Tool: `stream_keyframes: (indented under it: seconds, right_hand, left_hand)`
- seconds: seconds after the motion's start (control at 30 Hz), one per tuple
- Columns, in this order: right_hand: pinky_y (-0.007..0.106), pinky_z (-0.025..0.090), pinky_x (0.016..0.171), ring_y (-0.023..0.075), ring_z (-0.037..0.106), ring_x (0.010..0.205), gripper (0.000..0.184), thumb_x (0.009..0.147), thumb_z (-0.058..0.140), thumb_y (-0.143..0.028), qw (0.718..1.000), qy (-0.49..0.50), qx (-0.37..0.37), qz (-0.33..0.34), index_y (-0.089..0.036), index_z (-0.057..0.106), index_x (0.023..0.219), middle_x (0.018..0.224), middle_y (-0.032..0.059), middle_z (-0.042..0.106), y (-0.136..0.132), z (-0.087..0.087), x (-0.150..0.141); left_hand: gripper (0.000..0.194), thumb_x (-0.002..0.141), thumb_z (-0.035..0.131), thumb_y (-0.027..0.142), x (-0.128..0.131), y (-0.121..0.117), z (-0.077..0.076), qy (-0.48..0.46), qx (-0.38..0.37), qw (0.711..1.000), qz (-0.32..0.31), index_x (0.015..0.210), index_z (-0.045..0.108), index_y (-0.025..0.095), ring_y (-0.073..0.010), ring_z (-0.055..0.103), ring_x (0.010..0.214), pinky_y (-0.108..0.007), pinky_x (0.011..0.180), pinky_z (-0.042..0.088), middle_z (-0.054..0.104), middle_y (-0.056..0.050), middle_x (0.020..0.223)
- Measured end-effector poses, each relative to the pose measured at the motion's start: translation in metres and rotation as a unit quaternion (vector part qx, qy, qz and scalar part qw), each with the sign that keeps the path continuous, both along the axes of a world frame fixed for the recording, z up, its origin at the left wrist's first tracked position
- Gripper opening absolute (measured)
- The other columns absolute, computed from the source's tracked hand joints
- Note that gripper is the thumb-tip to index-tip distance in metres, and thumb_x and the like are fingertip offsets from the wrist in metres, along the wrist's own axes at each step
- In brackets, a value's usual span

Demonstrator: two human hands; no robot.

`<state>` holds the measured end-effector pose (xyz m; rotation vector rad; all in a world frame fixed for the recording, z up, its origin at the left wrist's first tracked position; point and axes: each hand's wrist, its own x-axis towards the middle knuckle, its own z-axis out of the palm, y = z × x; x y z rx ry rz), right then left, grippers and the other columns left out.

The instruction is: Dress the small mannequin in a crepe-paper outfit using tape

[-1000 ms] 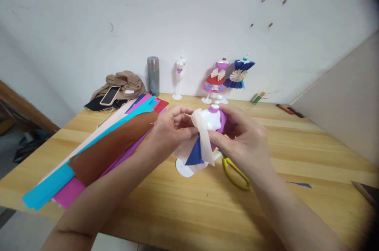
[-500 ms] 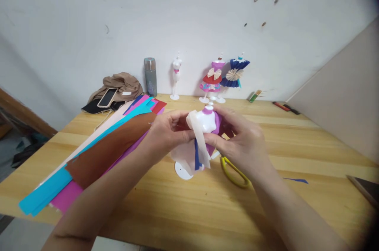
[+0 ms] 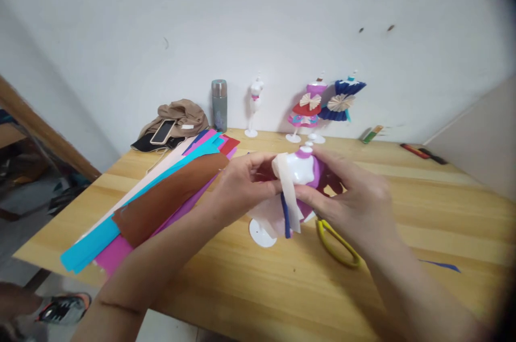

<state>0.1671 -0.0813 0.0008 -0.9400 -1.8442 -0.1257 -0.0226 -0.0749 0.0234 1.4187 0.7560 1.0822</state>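
Fingers of the left hand (image 3: 244,186) hold the cream strip (image 3: 288,187) against a small mannequin (image 3: 303,171); the right hand (image 3: 358,199) grips its purple-clad right side. It leans above the near table (image 3: 226,288), left of the yellow-handled scissors (image 3: 337,249).

No legible text, labels, brands, numbers or signs.
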Motion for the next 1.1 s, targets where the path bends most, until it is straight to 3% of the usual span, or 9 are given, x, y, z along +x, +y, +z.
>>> stream_keyframes:
  seconds: [0.23, 0.43, 0.6, 0.8, 1.1]
  right_hand:
    - [0.034, 0.049, 0.061, 0.0167, 0.057, 0.06, 0.046, 0.093, 0.065, -0.038, 0.997, -0.073, 0.01, 0.024, -0.009, 0.063, 0.129, 0.076, 0.0035, 0.067, -0.006, 0.014, 0.004]
    - [0.033, 0.047, 0.062, 0.0161, 0.059, 0.063, 0.034, 0.095, 0.058, -0.024, 0.997, -0.068, -0.022, 0.035, -0.01, 0.062, 0.127, 0.077, 0.0018, 0.066, -0.011, 0.021, 0.006]
    - [0.033, 0.049, 0.062, 0.0169, 0.06, 0.065, 0.032, 0.094, 0.061, -0.026, 0.997, -0.045, -0.05, 0.034, -0.016, 0.063, 0.125, 0.086, 0.0042, 0.071, -0.014, 0.021, 0.002]
    - [0.034, 0.051, 0.063, 0.0185, 0.06, 0.067, 0.032, 0.094, 0.063, -0.028, 0.998, -0.038, -0.046, 0.033, -0.02, 0.063, 0.125, 0.089, 0.0053, 0.072, -0.014, 0.02, 0.002]
    - [0.032, 0.05, 0.06, 0.0167, 0.059, 0.064, 0.03, 0.093, 0.063, -0.026, 0.998, -0.032, -0.036, 0.034, -0.019, 0.065, 0.122, 0.086, 0.0041, 0.072, -0.013, 0.019, 0.0]
  left_hand:
    - [0.035, 0.069, 0.083, 0.024, 0.0, 0.001, -0.001, -0.009, 0.005, 1.0, 0.0, 0.101, 0.075, 0.014, -0.0215, 0.072, 0.091, -0.031, 0.086, 0.055, 0.077, -0.007, 0.095]
    - [0.027, 0.075, 0.082, 0.026, 0.0, -0.003, 0.002, -0.009, 0.002, 1.0, -0.018, 0.099, 0.076, 0.016, -0.02, 0.071, 0.09, -0.028, 0.082, 0.055, 0.077, -0.005, 0.095]
    - [0.019, 0.077, 0.081, 0.026, -0.003, -0.008, 0.007, -0.012, 0.021, 0.999, -0.049, 0.095, 0.078, 0.019, -0.0149, 0.067, 0.081, -0.024, 0.081, 0.054, 0.071, 0.0, 0.079]
    - [0.022, 0.075, 0.084, 0.03, 0.001, -0.007, 0.0, 0.003, 0.051, 0.999, -0.008, 0.091, 0.076, 0.018, -0.022, 0.067, 0.098, -0.032, 0.09, 0.056, 0.07, -0.005, 0.095]
    - [0.013, 0.079, 0.077, 0.028, 0.002, -0.006, -0.005, 0.075, 0.122, 0.989, 0.039, 0.079, 0.069, 0.018, -0.0208, 0.064, 0.09, -0.037, 0.092, 0.055, 0.065, -0.004, 0.085]
